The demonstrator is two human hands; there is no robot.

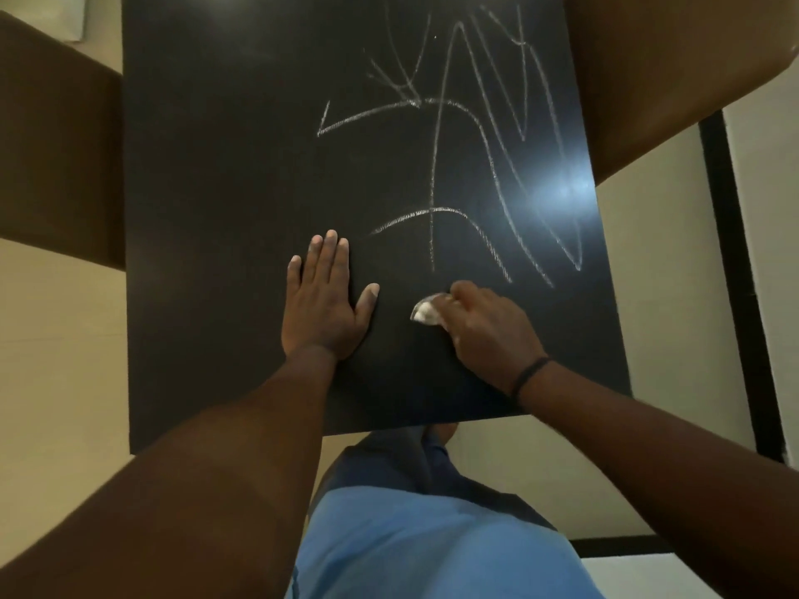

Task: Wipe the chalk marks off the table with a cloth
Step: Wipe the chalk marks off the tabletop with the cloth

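Note:
White chalk marks [484, 136] zigzag over the right half of a black table [225, 166]. My left hand [324, 296] lies flat on the table, fingers straight and together, just left of the lowest chalk stroke. My right hand [488, 330] grips a small bunched white cloth [426, 312] and holds it against the table surface. The cloth sits just below the lower ends of the chalk lines; only its left part shows past my fingers.
A brown chair [674, 71] stands at the table's far right, another brown seat [56, 140] at its left. Beige floor surrounds the table. A black-framed edge [730, 274] runs along the right. My blue-clad legs [423, 533] are below the near table edge.

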